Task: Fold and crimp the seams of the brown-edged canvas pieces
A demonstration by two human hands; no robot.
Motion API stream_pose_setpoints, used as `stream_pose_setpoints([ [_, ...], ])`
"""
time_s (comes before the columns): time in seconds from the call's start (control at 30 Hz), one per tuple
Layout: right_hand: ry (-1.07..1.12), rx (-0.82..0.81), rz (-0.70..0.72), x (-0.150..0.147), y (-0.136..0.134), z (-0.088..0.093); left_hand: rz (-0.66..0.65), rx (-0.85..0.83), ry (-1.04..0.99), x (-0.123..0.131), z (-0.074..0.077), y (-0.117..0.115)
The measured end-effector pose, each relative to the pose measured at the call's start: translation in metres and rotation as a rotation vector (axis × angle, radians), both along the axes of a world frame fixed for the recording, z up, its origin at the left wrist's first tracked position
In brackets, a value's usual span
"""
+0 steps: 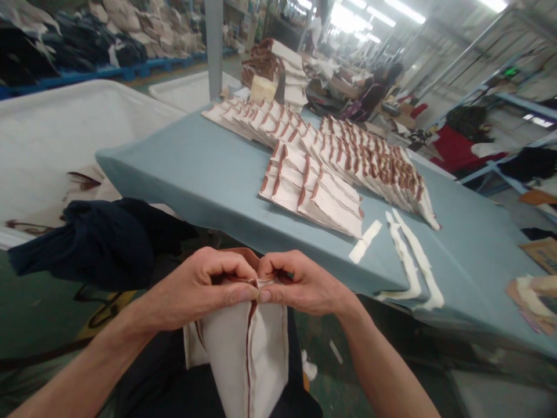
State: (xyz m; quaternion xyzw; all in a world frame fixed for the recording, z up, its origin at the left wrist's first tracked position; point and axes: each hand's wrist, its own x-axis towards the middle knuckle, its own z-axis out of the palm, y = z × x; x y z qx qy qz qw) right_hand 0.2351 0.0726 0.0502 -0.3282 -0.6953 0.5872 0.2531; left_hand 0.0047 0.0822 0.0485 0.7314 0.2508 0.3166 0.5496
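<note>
Between both hands hangs a white fabric piece [230,348] with a brown seam running down its middle, draped over my lap. My left hand [217,284] pinches its top edge just left of the seam. From the other side my right hand [293,284] pinches the same edge, thumb tip almost against the left thumb. A strip of brown material shows behind the fingers. Beyond the hands, on the table, lies a small overlapping stack of similar white pieces with brown edges [308,191].
The blue-covered table [195,174] carries long rows of overlapping white-and-brown pieces [348,151] and loose cream strips [404,261]. At the left stand a white bin [108,110] and dark blue cloth [96,244]. A person [376,93] is in the background.
</note>
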Motion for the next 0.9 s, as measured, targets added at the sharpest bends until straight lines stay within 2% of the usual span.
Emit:
stream_pose_setpoints([
  [0.1, -0.057, 0.080, 0.012, -0.001, -0.001, 0.006, 0.063, 0.058, 0.093, 0.001, 0.000, -0.004],
  [0.2, -0.183, 0.248, 0.005, -0.005, -0.003, 0.017, 0.143, 0.223, 0.228, 0.002, 0.002, -0.010],
  [0.3, -0.275, 0.333, -0.024, -0.009, -0.005, 0.024, 0.197, 0.365, 0.268, 0.000, 0.006, -0.014],
  [0.37, -0.293, 0.341, -0.029, -0.012, -0.006, 0.025, 0.192, 0.309, 0.250, -0.004, 0.008, -0.015],
  [0.5, -0.293, 0.365, -0.036, -0.018, -0.008, 0.023, 0.047, -0.013, 0.212, -0.016, 0.010, -0.009],
  [0.6, -0.340, 0.427, -0.042, -0.022, -0.008, 0.022, -0.003, -0.145, 0.214, -0.024, 0.008, -0.002],
  [0.73, -0.385, 0.477, -0.037, -0.025, -0.009, 0.022, -0.005, -0.127, 0.237, -0.030, 0.007, 0.001],
  [0.9, -0.433, 0.627, -0.082, -0.029, -0.010, 0.019, 0.074, 0.066, 0.355, -0.030, 0.013, -0.006],
])
